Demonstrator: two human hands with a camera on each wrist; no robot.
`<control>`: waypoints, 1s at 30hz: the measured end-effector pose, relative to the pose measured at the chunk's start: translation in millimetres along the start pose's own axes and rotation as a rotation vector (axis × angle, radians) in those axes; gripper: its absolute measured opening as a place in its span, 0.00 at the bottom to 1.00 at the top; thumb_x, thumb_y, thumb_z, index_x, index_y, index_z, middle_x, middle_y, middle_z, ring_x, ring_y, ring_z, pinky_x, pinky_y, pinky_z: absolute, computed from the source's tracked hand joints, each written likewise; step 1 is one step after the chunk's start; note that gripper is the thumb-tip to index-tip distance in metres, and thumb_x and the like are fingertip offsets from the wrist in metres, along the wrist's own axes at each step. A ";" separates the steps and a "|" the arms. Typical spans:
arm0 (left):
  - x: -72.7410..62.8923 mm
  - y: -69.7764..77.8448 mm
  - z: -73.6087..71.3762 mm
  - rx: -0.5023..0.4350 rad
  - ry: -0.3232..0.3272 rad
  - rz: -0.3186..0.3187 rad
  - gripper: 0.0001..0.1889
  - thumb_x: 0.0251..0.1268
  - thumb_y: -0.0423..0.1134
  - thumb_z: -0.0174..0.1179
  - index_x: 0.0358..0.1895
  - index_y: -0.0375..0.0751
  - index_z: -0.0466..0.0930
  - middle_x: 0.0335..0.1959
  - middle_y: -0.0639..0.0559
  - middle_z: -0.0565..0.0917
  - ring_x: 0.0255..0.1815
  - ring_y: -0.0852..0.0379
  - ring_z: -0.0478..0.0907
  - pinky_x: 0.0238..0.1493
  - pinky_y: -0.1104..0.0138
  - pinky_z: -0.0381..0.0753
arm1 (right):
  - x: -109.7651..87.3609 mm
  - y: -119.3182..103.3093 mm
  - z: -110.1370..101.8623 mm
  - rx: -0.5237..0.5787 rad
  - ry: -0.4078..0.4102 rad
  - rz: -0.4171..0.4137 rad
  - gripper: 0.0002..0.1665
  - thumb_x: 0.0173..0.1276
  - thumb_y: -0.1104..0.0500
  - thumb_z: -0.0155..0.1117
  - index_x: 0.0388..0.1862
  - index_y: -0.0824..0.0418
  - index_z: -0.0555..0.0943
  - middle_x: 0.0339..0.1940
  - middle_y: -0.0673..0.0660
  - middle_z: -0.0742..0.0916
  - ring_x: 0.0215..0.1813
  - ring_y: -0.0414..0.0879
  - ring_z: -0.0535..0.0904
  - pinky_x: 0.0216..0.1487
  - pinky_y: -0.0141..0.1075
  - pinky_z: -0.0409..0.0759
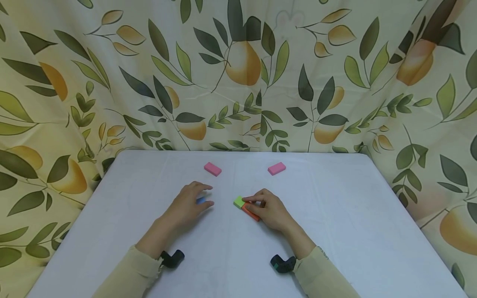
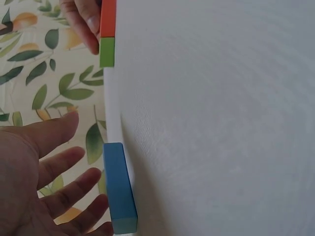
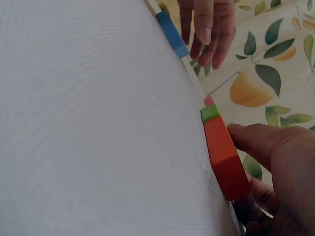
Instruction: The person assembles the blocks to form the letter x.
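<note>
A blue block [image 1: 201,200] lies on the white table, partly hidden behind my left hand [image 1: 188,205]. That hand's fingers are spread beside the block, thumb apart; the left wrist view shows the whole blue block [image 2: 119,189] close to the fingertips. My right hand [image 1: 271,211] pinches an orange block [image 1: 251,212] between thumb and fingers. The orange block stands end to end with a smaller green block [image 1: 238,202], and both line up in the right wrist view, where the green block [image 3: 210,113] sits at the far end.
Two pink blocks lie toward the table's back edge, one pink block [image 1: 213,169] at left and another pink block [image 1: 277,168] at right. A white cloth covers the table [image 1: 328,198]. Behind it hangs a leaf-and-fruit patterned curtain [image 1: 283,95].
</note>
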State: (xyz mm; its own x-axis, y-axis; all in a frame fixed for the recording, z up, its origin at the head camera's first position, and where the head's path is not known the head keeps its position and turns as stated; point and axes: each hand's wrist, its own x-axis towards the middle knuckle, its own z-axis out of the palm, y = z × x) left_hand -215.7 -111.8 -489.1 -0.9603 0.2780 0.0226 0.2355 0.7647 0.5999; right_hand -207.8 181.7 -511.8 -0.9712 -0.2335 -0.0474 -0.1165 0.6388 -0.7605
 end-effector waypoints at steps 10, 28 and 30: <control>-2.4 -4.2 -3.0 0.011 0.001 0.007 0.25 0.68 0.48 0.70 0.66 0.49 0.81 0.66 0.48 0.79 0.70 0.43 0.72 0.70 0.47 0.73 | -0.1 -0.3 -0.4 0.004 -0.002 -0.003 0.14 0.69 0.50 0.74 0.52 0.37 0.90 0.45 0.44 0.83 0.38 0.44 0.74 0.37 0.35 0.72; -9.8 -11.9 -7.2 0.040 0.004 0.008 0.24 0.68 0.46 0.69 0.65 0.45 0.81 0.64 0.47 0.80 0.66 0.44 0.76 0.66 0.48 0.76 | -0.9 -0.7 -0.3 0.002 -0.002 0.010 0.14 0.69 0.51 0.73 0.52 0.37 0.90 0.44 0.43 0.83 0.39 0.44 0.74 0.38 0.35 0.72; -10.1 -13.3 -7.5 0.045 0.007 0.014 0.24 0.68 0.46 0.69 0.65 0.45 0.82 0.64 0.47 0.81 0.66 0.44 0.76 0.66 0.48 0.76 | -0.5 -0.3 -0.3 0.001 -0.003 0.008 0.14 0.69 0.50 0.73 0.52 0.37 0.90 0.44 0.43 0.83 0.39 0.44 0.74 0.37 0.35 0.72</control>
State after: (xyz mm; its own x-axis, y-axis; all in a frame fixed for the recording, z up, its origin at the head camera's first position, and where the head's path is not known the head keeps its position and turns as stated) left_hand -210.3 -129.1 -491.3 -0.9579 0.2847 0.0359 0.2548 0.7864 0.5627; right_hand -207.3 181.9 -511.4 -0.9714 -0.2307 -0.0555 -0.1085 0.6397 -0.7610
